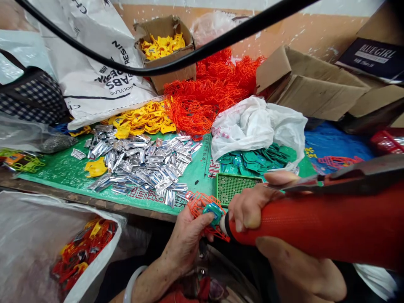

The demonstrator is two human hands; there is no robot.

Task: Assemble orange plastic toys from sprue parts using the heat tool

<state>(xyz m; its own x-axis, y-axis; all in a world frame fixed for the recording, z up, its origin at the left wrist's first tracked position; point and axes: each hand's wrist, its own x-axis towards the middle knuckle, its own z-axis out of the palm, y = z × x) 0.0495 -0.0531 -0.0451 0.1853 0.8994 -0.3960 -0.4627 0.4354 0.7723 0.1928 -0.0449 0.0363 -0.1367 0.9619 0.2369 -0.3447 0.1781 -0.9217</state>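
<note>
My left hand (191, 233) is closed, pinching a teal plastic piece (213, 212) against an orange-red plastic frame (202, 200), low at the table's front edge. My right hand (252, 206) wraps round a red power screwdriver (315, 223) with a lever along its top. The screwdriver's nose (224, 224) meets the teal piece and the frame; its very tip is hidden. Just beyond my hands stands a shallow green tray (238, 188) with a grid of holes. Teal pieces (259, 160) lie in a pile behind it, partly under a white plastic bag (252, 122).
Silver metal plates (145, 162) spread over the table's left half, before yellow plastic parts (145, 118) and a heap of orange-red frames (202, 105). Cardboard boxes (318, 88) stand at the back. A black cable (176, 63) crosses above. A white sack (116, 244) of assembled pieces sits at lower left.
</note>
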